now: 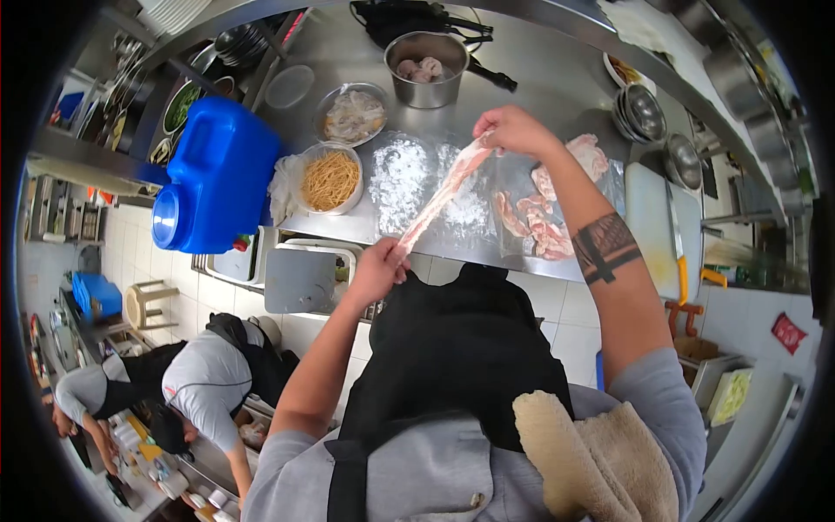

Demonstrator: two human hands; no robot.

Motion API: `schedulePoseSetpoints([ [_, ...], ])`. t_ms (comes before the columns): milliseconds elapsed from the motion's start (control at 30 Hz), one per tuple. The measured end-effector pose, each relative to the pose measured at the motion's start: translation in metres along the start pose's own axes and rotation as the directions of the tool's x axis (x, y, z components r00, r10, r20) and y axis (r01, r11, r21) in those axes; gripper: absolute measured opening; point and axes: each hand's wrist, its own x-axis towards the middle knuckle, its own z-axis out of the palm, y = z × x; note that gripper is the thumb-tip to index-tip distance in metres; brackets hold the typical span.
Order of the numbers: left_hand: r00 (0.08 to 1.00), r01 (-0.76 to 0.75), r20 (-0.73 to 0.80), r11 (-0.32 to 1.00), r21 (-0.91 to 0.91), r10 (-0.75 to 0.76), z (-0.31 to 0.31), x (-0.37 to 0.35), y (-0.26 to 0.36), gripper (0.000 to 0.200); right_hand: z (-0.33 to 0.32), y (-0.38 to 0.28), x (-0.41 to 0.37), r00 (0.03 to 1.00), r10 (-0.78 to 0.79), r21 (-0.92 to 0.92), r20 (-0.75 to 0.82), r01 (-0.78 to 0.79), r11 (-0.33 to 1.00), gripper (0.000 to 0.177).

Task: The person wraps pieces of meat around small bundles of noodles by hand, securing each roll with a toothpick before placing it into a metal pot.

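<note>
A long strip of raw meat [448, 191], pale pink with fat, is stretched between my two hands above the steel counter. My left hand [380, 271] pinches its lower end near the counter's front edge. The upper end is gripped by my right hand [515, 132], farther back. Beneath the strip lies white flour [402, 178], spread in two patches on the steel. More raw meat slices [545, 228] rest on a clear plastic sheet to the right, partly hidden by my right forearm.
A tub of thin yellow sticks [330, 181], a bowl with plastic wrap [355, 116] and a pot of meat balls [426, 70] stand left and behind. A blue jug [213, 170] is at the left edge. A knife [677, 235] lies on a white cutting board [652, 204]. Two people work lower left.
</note>
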Motion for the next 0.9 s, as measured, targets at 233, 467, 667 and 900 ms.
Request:
schedulePoseSetpoints([
  [233,0.980,0.093,-0.175,0.996,-0.002,-0.092,0.049,0.005,0.006,0.026,0.056,0.009,0.103,0.961,-0.270,-0.382,-0.061,0.227,0.896,0.021],
  [467,0.979,0.017,-0.193,0.965,-0.262,-0.070,0.064,0.039,-0.002,0.036,0.071,0.026,0.137,0.896,-0.314,-0.487,-0.314,0.132,0.863,0.018],
  [667,0.970,0.090,-0.188,0.949,-0.303,-0.152,0.058,0.026,0.004,0.032,0.028,0.042,-0.011,0.962,-0.073,-0.472,-0.262,-0.061,0.880,0.021],
  [900,0.954,-0.048,-0.227,0.848,0.527,0.196,0.047,0.017,0.017,0.032,0.103,0.100,-0.126,0.891,-0.154,-0.559,-0.428,-0.126,0.819,0.022],
])
